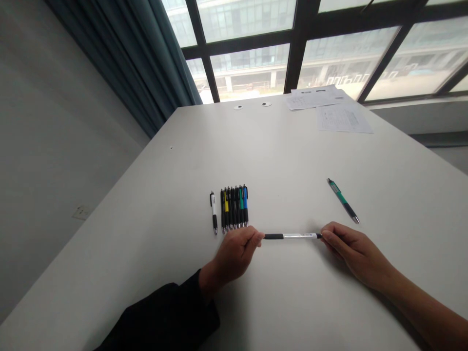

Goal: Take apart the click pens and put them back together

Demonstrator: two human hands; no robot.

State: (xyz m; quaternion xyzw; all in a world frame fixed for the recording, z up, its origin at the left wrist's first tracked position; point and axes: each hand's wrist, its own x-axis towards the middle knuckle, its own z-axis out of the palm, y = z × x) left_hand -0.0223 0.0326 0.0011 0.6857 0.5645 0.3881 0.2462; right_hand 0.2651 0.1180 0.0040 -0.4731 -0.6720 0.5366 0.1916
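Note:
A white pen with a black grip is held level between my two hands, above the white table. My left hand pinches its grip end, the tip hidden by my fingers. At the other end, my right hand has thumb and fingers closed on the black top. Just beyond my left hand stands a tight row of pens, several black, with yellow, green and blue ones among them. Left of that row lies another white pen. A lone green pen rests slantwise beyond my right hand.
Paper sheets lie at the far right of the table. Two cable holes are near its back edge. A dark blue curtain hangs at the left, beside a wall socket. Windows rise behind the table.

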